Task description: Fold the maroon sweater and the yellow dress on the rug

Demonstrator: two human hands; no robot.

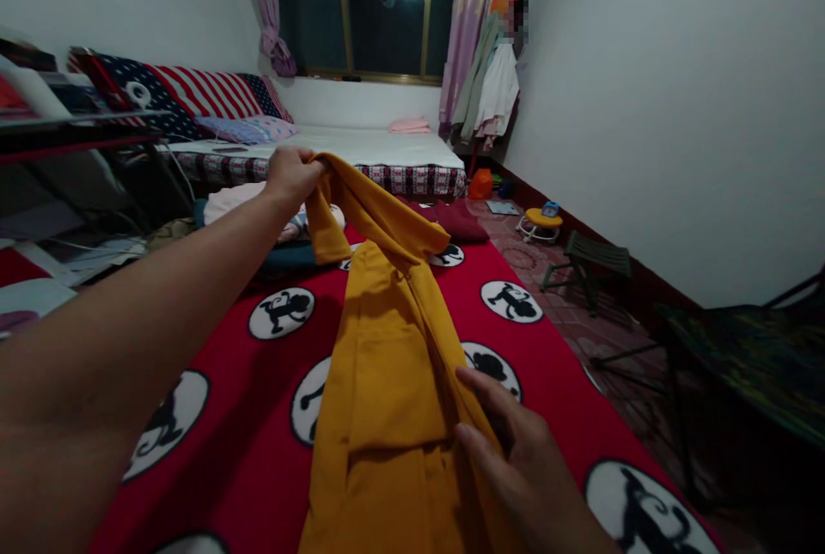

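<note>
A mustard-yellow jacket lies lengthwise on a red blanket patterned with black figures in white circles. My left hand is closed on the upper end of the jacket and holds that part raised off the blanket, so the cloth drapes down to both sides. Along the jacket's right edge, low in view, my right hand rests with thumb and forefinger apart, touching the cloth. Its other fingers are mostly hidden. The jacket's bottom runs out of view.
Folded clothes and a dark red cloth lie at the blanket's far end. Behind stands a bed under a window. On the right floor are a yellow stool, a folding stool and a folding chair. A cluttered desk stands left.
</note>
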